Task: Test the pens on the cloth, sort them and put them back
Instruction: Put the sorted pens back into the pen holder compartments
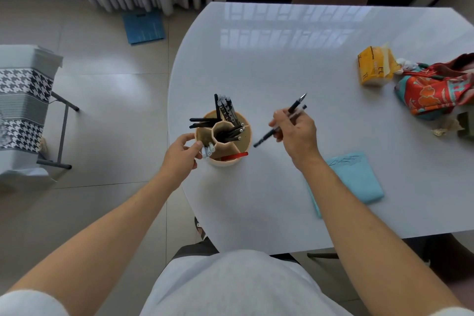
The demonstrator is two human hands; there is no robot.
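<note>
Two pens (280, 122) were held in the right hand (295, 131), fingers curled round both barrels — one dark pen with its nib uncapped pointing up and away, the other lying alongside and running down-left to a black end that hung above the table (282, 64), just right of the pen holder (223, 136). The right grip was clamped on the pens, raised off the surface. The holder, a round tan pot split into compartments around a central cell, stood near the table's left edge. Black pens (227, 108) stood in its far compartment, more black pens lay in the left and centre ones, a few white-capped pens (208, 150) sat in the near-left one, and a red pen (234, 156) lay across the near rim. The left hand (180, 154) was at the holder's left wall, thumb touching the white-capped pens and fingers bent round the rim; whether it was truly pinching a pen could not be told. A folded light-blue cloth (359, 177) with dark pen strokes near its far edge lay on the table near the right forearm. At the far right sat a yellow tissue pack (372, 67) and a red patterned bag (436, 87) — just beside one another.
</note>
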